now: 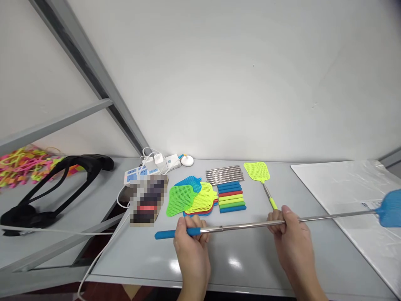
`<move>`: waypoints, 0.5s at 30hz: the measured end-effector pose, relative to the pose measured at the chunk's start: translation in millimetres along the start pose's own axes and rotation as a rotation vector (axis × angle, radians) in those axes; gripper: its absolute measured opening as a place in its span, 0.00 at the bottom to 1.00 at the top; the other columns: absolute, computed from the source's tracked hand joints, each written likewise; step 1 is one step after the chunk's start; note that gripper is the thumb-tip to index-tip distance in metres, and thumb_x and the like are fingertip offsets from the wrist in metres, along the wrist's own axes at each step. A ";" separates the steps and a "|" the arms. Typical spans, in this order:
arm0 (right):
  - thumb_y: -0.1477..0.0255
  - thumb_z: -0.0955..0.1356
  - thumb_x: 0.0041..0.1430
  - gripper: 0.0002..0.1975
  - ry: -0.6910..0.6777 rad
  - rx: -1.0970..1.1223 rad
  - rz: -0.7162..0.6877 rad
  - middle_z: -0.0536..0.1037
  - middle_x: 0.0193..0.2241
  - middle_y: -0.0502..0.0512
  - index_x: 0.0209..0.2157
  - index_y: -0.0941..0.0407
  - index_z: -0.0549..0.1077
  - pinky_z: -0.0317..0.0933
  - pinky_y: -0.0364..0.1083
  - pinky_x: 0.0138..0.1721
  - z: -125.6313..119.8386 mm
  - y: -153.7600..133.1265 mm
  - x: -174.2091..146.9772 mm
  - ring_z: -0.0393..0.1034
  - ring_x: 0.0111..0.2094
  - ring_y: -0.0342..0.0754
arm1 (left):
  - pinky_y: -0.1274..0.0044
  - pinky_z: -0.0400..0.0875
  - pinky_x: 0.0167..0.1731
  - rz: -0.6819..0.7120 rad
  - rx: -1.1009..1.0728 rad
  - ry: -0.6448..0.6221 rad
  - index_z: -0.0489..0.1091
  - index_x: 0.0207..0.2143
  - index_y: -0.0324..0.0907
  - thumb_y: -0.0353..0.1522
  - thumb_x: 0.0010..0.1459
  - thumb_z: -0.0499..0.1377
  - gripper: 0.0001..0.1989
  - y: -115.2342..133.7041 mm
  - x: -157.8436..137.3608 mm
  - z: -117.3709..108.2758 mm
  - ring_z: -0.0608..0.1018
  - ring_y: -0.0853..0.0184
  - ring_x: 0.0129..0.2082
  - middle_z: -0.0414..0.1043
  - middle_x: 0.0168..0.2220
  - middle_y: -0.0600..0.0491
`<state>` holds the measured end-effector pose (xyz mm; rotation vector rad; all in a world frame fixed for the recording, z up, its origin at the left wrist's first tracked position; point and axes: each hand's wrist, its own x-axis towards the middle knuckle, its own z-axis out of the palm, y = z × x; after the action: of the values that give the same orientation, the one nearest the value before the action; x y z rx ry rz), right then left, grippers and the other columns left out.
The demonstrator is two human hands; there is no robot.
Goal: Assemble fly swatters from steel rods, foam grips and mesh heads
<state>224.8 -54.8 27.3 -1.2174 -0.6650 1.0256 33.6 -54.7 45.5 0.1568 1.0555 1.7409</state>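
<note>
A blue fly swatter (247,226) with a telescopic metal rod is stretched out level above the table. My left hand (191,246) is closed around its blue grip. Farther along the rod, my right hand (290,234) pinches the thin metal section. The swatter's blue head reaches the right edge of the view. Just beyond my right hand lies a yellow-green fly swatter (257,171) with a short rod. Behind my left hand are loose swatter heads (181,200) in green, yellow, blue and red. Beside them lie several coloured grips (231,200) and a row of metal rods (224,174).
A power strip (131,177) with white chargers and cables stands at the back left, near a round white object (187,160). A blurred-out item (148,200) lies in front. White plastic sheeting (338,179) covers the right side. A black strap frame (72,192) sits far left.
</note>
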 end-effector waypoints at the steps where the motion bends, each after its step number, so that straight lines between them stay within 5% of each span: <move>1: 0.59 0.63 0.64 0.25 -0.020 -0.026 -0.002 0.51 0.17 0.44 0.17 0.52 0.51 0.48 0.46 0.25 2.5 1.9 -2.9 0.49 0.22 0.43 | 0.77 0.52 0.16 -0.001 0.005 -0.006 0.47 0.18 0.44 0.39 0.62 0.52 0.22 -2.5 -0.7 0.8 0.53 0.72 0.15 0.45 0.16 0.61; 4: 0.59 0.67 0.61 0.25 -0.101 -0.149 -0.001 0.55 0.18 0.45 0.16 0.53 0.55 0.49 0.46 0.26 -4.5 1.7 -1.9 0.51 0.23 0.43 | 0.77 0.52 0.15 0.025 0.042 -0.012 0.48 0.18 0.44 0.38 0.60 0.54 0.21 6.3 7.4 -7.0 0.53 0.72 0.15 0.45 0.16 0.61; 7: 0.59 0.67 0.60 0.22 -0.139 -0.019 -0.007 0.56 0.18 0.46 0.17 0.55 0.61 0.52 0.45 0.27 -22.2 -7.9 13.1 0.54 0.23 0.43 | 0.77 0.52 0.15 0.106 0.037 0.007 0.48 0.18 0.44 0.38 0.59 0.55 0.21 27.2 22.4 -22.1 0.52 0.72 0.15 0.44 0.16 0.61; 11: 0.57 0.62 0.62 0.19 0.062 0.298 -0.089 0.66 0.24 0.49 0.26 0.56 0.72 0.62 0.47 0.33 -37.0 -26.2 42.9 0.65 0.30 0.45 | 0.77 0.52 0.15 0.170 0.028 0.038 0.46 0.17 0.43 0.38 0.58 0.54 0.22 49.3 35.8 -37.2 0.50 0.73 0.14 0.44 0.15 0.61; 15: 0.61 0.67 0.58 0.14 0.159 0.401 0.043 0.68 0.28 0.48 0.25 0.55 0.68 0.67 0.52 0.43 -28.3 -28.3 56.9 0.70 0.38 0.48 | 0.77 0.52 0.15 0.191 0.041 0.052 0.45 0.17 0.43 0.37 0.58 0.54 0.22 58.3 40.5 -40.9 0.50 0.73 0.14 0.44 0.14 0.61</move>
<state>280.9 -16.3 41.4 -0.9509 -0.2910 1.0269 -48.0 -48.8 47.4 0.2458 1.1455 1.9041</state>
